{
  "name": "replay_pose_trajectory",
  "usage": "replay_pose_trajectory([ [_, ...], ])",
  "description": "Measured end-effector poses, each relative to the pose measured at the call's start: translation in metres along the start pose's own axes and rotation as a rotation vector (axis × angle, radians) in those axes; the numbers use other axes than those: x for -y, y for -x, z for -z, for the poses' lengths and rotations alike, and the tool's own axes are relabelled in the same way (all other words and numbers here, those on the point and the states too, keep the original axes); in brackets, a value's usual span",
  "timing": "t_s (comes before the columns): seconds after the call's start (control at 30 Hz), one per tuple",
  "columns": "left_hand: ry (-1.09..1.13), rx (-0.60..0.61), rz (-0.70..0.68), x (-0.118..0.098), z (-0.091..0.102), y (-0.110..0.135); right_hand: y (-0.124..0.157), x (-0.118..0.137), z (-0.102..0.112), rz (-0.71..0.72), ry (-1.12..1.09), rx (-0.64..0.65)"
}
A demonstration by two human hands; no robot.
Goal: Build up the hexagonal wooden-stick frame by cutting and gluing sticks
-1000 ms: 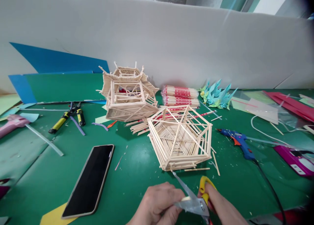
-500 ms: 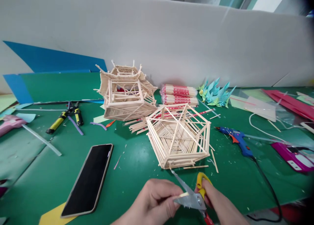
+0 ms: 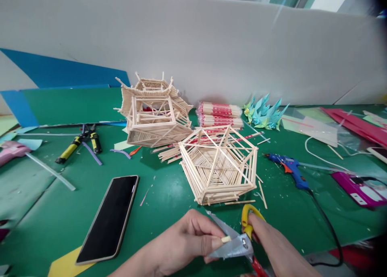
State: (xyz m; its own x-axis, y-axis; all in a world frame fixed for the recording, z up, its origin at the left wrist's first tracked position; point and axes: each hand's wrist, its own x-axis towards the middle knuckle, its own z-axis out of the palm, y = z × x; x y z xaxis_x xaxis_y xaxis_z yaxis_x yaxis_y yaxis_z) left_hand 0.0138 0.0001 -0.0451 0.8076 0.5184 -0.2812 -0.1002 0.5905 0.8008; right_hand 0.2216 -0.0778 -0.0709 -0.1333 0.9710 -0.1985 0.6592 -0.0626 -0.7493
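My left hand [image 3: 196, 240] pinches a short pale wooden stick [image 3: 225, 239] between thumb and forefinger; only its end shows. That end lies between the parted blades of a pair of scissors [image 3: 234, 248] with one yellow and one red handle. My right hand [image 3: 256, 232] is wrapped round these handles, near the table's front edge. Just beyond both hands stands a hexagonal stick frame [image 3: 217, 168] with a floor of slats and open spokes across its top. Behind it on the left is a larger stick model [image 3: 157, 111] with a flared roof.
A phone [image 3: 109, 220] lies on the left, with yellow-handled pliers [image 3: 80, 144] behind it. To the right are a blue glue gun [image 3: 290, 170] and a magenta box [image 3: 359, 188] with cords. Packed sticks [image 3: 219, 115] and folded blue paper [image 3: 266, 111] stand by the back wall.
Both hands and the scissors have shifted slightly up in view. The stick's end shows more plainly between the blades, and the view has tilted a little.
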Motion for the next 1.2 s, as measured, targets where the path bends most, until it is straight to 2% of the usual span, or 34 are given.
replay_pose_trajectory([
  [0.3, 0.086, 0.009, 0.024, 0.009, 0.001, -0.001, -0.004, -0.007, -0.002, -0.037, 0.020, 0.084],
  [0.57, 0.095, 0.011, 0.052, 0.009, 0.002, 0.001, 0.002, -0.007, -0.003, -0.058, 0.017, 0.039],
  [0.8, 0.032, 0.033, 0.087, 0.011, 0.005, 0.006, -0.004, -0.018, -0.016, -0.078, -0.035, 0.060],
  [0.93, -0.036, 0.015, 0.039, 0.011, 0.004, 0.006, -0.002, -0.016, -0.025, -0.116, -0.082, 0.063],
  [1.07, -0.072, -0.132, -0.070, 0.009, 0.005, 0.006, 0.003, -0.011, -0.019, -0.207, -0.159, -0.130],
  [1.2, 0.032, -0.242, -0.019, 0.010, 0.005, 0.006, 0.002, -0.022, 0.007, -0.224, -0.155, -0.392],
])
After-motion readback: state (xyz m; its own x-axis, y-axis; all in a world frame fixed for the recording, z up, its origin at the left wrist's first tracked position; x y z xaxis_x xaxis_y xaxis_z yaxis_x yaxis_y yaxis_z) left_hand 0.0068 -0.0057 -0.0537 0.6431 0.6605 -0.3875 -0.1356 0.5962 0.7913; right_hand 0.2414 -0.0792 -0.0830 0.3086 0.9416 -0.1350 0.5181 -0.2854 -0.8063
